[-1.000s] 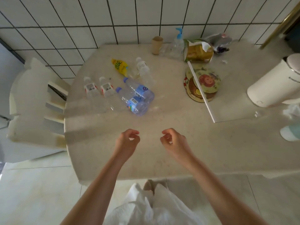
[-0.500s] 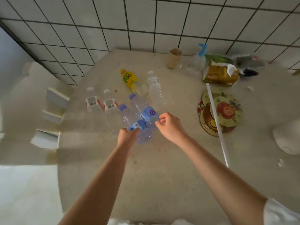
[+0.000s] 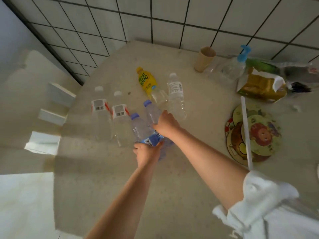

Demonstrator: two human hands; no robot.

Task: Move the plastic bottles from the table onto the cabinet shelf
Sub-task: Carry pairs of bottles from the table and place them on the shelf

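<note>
Several empty plastic bottles lie on the beige table [image 3: 172,178]. Two have blue caps and blue labels and lie side by side. My left hand [image 3: 146,153] grips the nearer blue-capped bottle [image 3: 140,130] at its label end. My right hand [image 3: 165,124] grips the farther blue-capped bottle [image 3: 151,111] around its middle. To their left lie two clear bottles with red-and-white labels [image 3: 101,114] [image 3: 120,118]. Behind lie a yellow-labelled bottle [image 3: 146,81] and a clear white-capped bottle [image 3: 176,95]. No cabinet shelf is in view.
A paper cup [image 3: 204,58], a blue-topped pump bottle [image 3: 236,64] and a gold bag [image 3: 260,87] stand by the tiled wall. Round cartoon mats [image 3: 259,135] under a white strip [image 3: 246,135] lie at the right. A white chair [image 3: 48,114] stands at the table's left edge.
Both hands reached forward from the table's near edge to the two blue-capped bottles and closed around them. The view moved closer and tilted.
</note>
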